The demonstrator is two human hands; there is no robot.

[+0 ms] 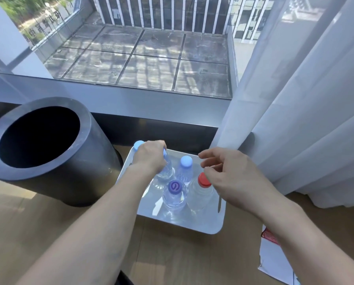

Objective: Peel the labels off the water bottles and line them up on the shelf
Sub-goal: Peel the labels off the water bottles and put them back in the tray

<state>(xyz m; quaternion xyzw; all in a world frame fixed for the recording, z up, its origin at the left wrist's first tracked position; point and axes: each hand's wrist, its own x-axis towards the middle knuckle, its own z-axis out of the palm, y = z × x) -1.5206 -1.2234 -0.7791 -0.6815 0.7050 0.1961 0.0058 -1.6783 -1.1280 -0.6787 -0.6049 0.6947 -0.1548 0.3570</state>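
Several clear, label-free water bottles stand on a white shelf tray on the floor. My left hand grips the neck of one bottle at the back of the tray; its cap is hidden under my fingers. A light-blue cap shows behind that hand. Another blue-capped bottle stands mid-tray, a purple-capped bottle at the front, and a red-capped bottle to its right. My right hand hovers over the red cap with loosely curled fingers, holding nothing.
A tall black cylindrical bin with an open top stands left of the tray. A white curtain hangs at the right. A grey window ledge runs behind. A white sheet with red print lies on the wooden floor at the right.
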